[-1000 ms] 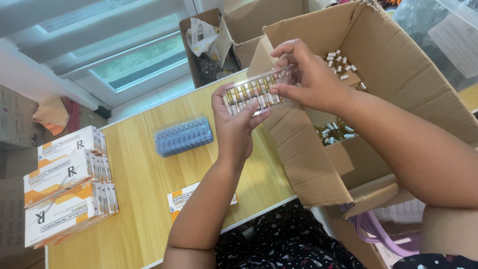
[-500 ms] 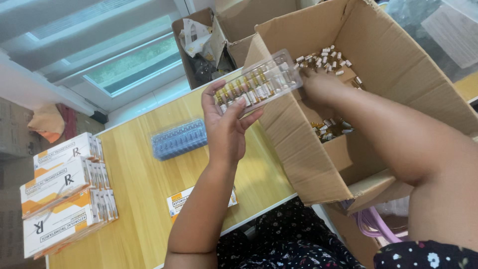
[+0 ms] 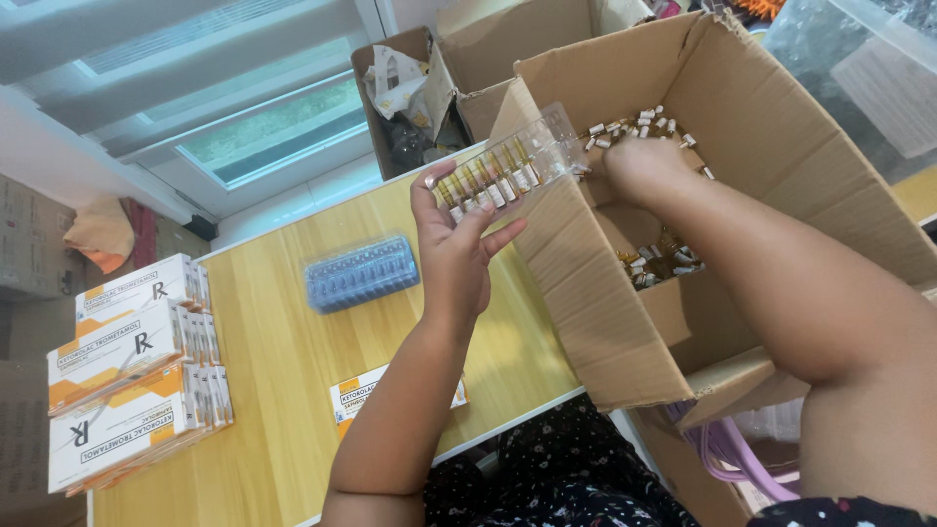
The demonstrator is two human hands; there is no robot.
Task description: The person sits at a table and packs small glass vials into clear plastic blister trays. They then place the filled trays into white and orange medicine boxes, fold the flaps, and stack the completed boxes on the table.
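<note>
One clear tray (image 3: 508,171) of amber ampoules

light wooden table (image 3: 283,342), seen from above, with a white edge along the near side. at left, stacked white-and-orange cartons (image 3: 132,371), flat and overlapping. near the middle, a blue ribbed plastic tray (image 3: 361,272), well apart from the cartons. near the front edge, a single flat white-and-orange packet (image 3: 356,395), partly hidden by a forearm. at right, a large open cardboard box (image 3: 625,322), overhanging the table's corner.
</note>
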